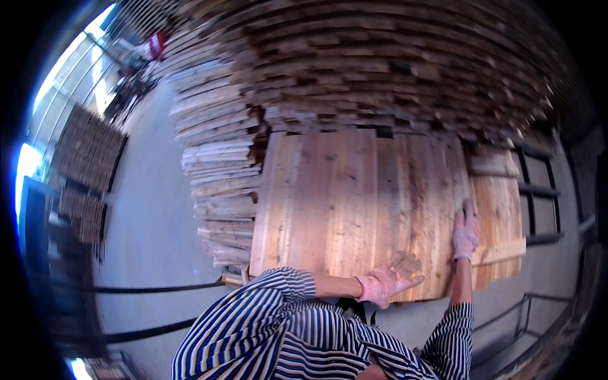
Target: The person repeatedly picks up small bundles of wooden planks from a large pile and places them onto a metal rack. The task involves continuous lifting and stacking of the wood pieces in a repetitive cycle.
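Pale wooden boards [354, 209] lie side by side in front of me, forming a broad flat layer with knots and darker streaks. My left hand [394, 278], in a pinkish work glove, has its fingers spread at the near edge of this layer, over the wood. Farther right, my right hand [466, 235], gloved too, rests with fingers stretched forward along the right-hand board. Beyond that hand, more boards [497, 221] sit at the right, with a short crosswise piece [500, 251] near their front end. Whether my left palm presses on the wood, I cannot tell.
Tall stacks of rough planks [392, 76] rise behind the boards, blurred. Another plank stack [218, 164] borders them on the left. A black metal frame [538, 190] stands at the right. Grey floor [145, 190] runs along the left, past further stacked wood [88, 149].
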The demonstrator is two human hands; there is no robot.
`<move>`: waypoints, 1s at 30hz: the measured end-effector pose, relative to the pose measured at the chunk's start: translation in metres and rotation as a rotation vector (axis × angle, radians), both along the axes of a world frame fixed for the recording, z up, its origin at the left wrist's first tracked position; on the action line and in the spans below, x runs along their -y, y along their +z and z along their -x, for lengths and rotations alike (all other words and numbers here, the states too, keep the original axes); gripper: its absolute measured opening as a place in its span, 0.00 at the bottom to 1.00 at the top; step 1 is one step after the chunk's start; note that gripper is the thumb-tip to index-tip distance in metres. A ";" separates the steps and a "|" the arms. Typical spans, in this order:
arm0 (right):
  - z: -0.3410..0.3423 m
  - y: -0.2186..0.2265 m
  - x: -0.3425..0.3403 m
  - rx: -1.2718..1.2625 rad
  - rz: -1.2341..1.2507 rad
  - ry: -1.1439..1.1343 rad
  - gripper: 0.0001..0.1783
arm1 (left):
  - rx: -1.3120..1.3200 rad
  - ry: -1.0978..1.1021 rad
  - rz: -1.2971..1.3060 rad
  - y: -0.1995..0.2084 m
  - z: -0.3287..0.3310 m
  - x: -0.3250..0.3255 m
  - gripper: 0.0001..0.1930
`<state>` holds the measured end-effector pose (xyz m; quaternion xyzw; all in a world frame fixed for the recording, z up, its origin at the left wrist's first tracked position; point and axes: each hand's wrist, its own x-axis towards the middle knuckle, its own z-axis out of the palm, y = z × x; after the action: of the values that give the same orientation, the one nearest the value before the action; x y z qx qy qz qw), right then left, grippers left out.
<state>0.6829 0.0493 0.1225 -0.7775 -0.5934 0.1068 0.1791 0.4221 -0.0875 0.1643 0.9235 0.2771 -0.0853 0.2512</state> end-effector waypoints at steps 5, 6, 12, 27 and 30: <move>-0.019 -0.026 -0.003 -0.025 -0.094 0.103 0.32 | 0.034 -0.009 -0.018 0.022 0.027 -0.037 0.64; -0.018 -0.031 -0.006 -0.026 -0.130 0.122 0.32 | 0.032 -0.032 -0.023 0.028 0.031 -0.040 0.64; 0.133 0.036 -0.020 0.243 -0.363 0.244 0.35 | 0.573 0.627 0.080 0.021 0.172 -0.060 0.52; 0.800 -0.151 -0.186 -1.046 0.558 0.085 0.50 | 1.473 2.196 0.743 -0.160 0.743 -0.213 0.65; 0.814 -0.179 -0.189 -1.211 0.545 0.126 0.56 | 1.513 2.285 0.657 -0.176 0.733 -0.221 0.62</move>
<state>-0.1313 0.2385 -0.0565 -0.5616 -0.3841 0.6809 0.2711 -0.3110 0.1334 -0.0114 -0.0855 0.6309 0.6128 0.4682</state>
